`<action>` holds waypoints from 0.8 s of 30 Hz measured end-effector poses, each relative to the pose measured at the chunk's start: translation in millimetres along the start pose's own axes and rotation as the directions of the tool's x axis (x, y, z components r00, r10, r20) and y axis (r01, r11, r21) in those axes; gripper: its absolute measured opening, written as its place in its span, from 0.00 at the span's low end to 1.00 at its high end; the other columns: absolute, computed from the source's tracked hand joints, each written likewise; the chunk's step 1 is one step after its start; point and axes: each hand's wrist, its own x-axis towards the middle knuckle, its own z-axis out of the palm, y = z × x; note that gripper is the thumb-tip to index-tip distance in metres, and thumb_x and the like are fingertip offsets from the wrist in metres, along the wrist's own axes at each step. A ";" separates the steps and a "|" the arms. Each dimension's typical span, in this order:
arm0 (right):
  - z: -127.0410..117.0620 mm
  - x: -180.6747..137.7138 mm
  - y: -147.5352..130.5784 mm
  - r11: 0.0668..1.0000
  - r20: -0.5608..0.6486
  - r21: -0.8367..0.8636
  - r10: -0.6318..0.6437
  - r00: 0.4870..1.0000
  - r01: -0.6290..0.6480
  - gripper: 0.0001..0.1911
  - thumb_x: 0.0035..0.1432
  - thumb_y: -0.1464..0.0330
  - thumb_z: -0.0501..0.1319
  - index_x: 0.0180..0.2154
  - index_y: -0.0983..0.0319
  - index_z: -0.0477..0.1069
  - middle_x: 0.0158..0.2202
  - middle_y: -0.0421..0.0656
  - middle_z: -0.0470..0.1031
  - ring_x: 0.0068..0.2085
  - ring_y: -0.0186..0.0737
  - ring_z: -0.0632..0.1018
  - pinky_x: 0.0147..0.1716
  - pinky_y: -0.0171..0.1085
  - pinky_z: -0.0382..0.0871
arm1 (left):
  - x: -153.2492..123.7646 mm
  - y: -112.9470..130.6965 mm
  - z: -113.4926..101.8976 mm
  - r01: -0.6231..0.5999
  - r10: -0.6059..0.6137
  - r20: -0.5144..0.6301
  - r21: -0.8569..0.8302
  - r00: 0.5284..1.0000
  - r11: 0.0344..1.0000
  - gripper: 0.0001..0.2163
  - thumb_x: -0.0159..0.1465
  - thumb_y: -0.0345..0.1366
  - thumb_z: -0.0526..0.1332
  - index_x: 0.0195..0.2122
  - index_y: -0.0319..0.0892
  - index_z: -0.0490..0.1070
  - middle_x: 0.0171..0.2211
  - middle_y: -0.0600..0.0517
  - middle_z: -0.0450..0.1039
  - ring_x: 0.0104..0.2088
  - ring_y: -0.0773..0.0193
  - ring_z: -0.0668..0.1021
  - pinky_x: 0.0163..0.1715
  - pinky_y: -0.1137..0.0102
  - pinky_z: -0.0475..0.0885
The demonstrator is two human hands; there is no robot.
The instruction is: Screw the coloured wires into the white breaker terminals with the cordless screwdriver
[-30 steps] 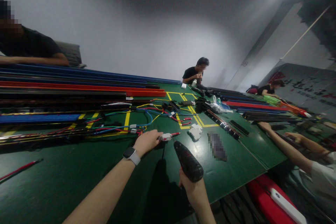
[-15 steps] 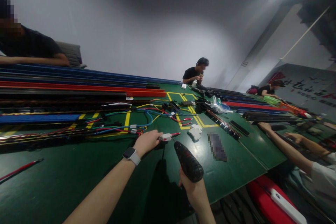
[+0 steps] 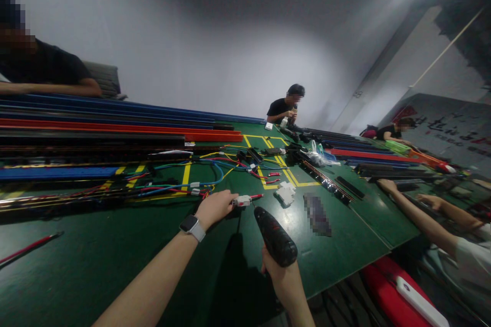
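Head view shows nothing moved over the last second. Left hand (image 3: 215,207) pinches the connector (image 3: 242,200) against the table (image 3: 95,265). Right hand (image 3: 282,276) grips the driver (image 3: 275,236), its nose near the connector but apart from it.

Dim, wide-angle warp, blurred edges

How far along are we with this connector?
Looks done: white fittings already sit on the blue wires. In hand: left hand pins the white connector to the table; right hand holds the driver, nose just short of it. Left: seemingly driving it, plus loose white parts.
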 end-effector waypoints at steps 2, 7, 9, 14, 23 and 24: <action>0.3 -0.1 0.8 1.000 -0.001 0.022 -0.014 1.000 0.014 0.16 0.56 0.55 0.66 0.27 0.61 0.75 0.20 0.39 0.71 0.24 0.38 0.71 0.30 0.37 0.70 | 0.4 -1.0 1.3 -0.005 0.005 -0.003 0.010 1.000 1.000 0.15 0.69 0.43 0.53 0.53 0.57 0.74 0.43 0.48 0.75 0.43 0.54 0.80 0.38 0.65 0.71; 0.5 -0.3 0.8 0.999 -0.008 0.033 -0.010 1.000 0.010 0.15 0.56 0.56 0.67 0.29 0.62 0.76 0.19 0.38 0.70 0.24 0.38 0.72 0.30 0.37 0.70 | 1.2 -2.7 2.8 -0.014 0.014 -0.020 0.009 1.000 1.000 0.14 0.69 0.43 0.53 0.52 0.57 0.73 0.43 0.48 0.74 0.42 0.54 0.80 0.36 0.65 0.71; 0.5 -0.2 0.4 1.000 -0.014 0.029 0.005 1.000 -0.004 0.16 0.55 0.55 0.66 0.28 0.62 0.76 0.19 0.39 0.71 0.24 0.39 0.72 0.30 0.37 0.70 | 1.0 -2.6 2.2 -0.012 0.012 -0.013 0.004 1.000 1.000 0.14 0.69 0.43 0.54 0.52 0.57 0.73 0.42 0.49 0.74 0.42 0.55 0.80 0.37 0.66 0.71; 0.9 -0.8 -1.2 1.000 -0.027 -0.009 0.015 1.000 -0.015 0.19 0.54 0.52 0.66 0.25 0.62 0.77 0.19 0.40 0.70 0.24 0.39 0.73 0.30 0.38 0.71 | -0.2 -0.4 -0.6 0.003 -0.003 0.005 0.007 1.000 1.000 0.14 0.69 0.43 0.54 0.53 0.58 0.73 0.44 0.49 0.74 0.43 0.55 0.80 0.38 0.66 0.71; 1.2 -2.0 -10.6 0.999 -0.029 -0.014 0.048 0.998 -0.048 0.19 0.53 0.52 0.66 0.24 0.61 0.75 0.19 0.39 0.70 0.24 0.39 0.73 0.30 0.38 0.71 | -1.7 4.2 -7.0 0.027 -0.026 0.037 -0.012 0.999 1.000 0.13 0.69 0.43 0.54 0.51 0.56 0.74 0.44 0.47 0.74 0.44 0.54 0.79 0.39 0.65 0.71; 1.3 -1.8 -10.6 0.999 -0.023 -0.013 0.049 0.999 -0.050 0.19 0.53 0.52 0.66 0.23 0.61 0.75 0.19 0.39 0.70 0.24 0.39 0.73 0.30 0.38 0.70 | -1.7 4.5 -7.5 0.031 -0.030 0.043 -0.014 0.999 0.999 0.13 0.69 0.43 0.54 0.51 0.55 0.74 0.44 0.47 0.74 0.44 0.54 0.79 0.40 0.65 0.71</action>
